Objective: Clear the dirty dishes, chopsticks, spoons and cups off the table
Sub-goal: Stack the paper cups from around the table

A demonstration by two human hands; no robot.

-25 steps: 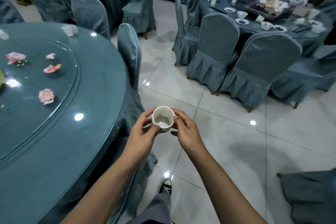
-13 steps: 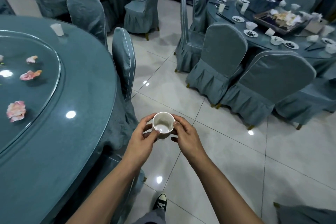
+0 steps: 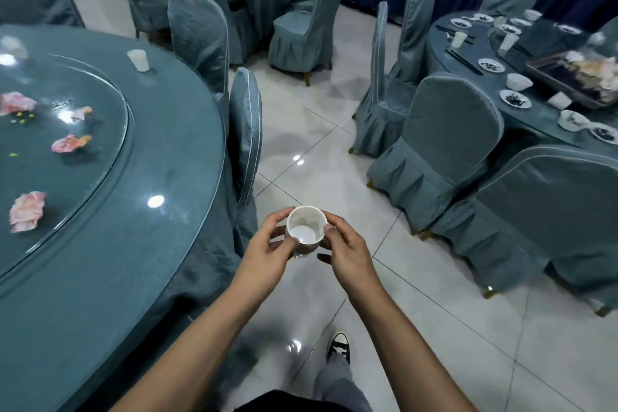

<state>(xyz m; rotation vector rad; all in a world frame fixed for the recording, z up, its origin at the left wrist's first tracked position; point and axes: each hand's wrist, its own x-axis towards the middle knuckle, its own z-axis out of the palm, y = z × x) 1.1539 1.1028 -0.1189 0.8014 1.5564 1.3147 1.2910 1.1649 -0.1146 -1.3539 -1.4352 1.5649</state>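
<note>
Blue-draped banquet tables and covered chairs (image 3: 451,130) filled the hall. At lower centre of the frame, above the pale tiled floor (image 3: 434,328), I held a small white cup (image 3: 306,231) between both hands: my left hand (image 3: 266,252) curled round its left side, thumb and fingers on its wall, and my right hand (image 3: 349,252) pinched its right side near the rim. The cup's mouth tipped toward me, its white inside showing. At left, the big round table (image 3: 140,261) carried pink scraps (image 3: 27,211) on its glass turntable (image 3: 67,177) and one paper cup (image 3: 138,59) near the far edge. At upper right, another table (image 3: 535,117) bore plates (image 3: 490,64), a bowl (image 3: 519,81), chopsticks (image 3: 465,62) and a tray (image 3: 548,72). My sneaker (image 3: 338,346) showed at bottom centre.
</note>
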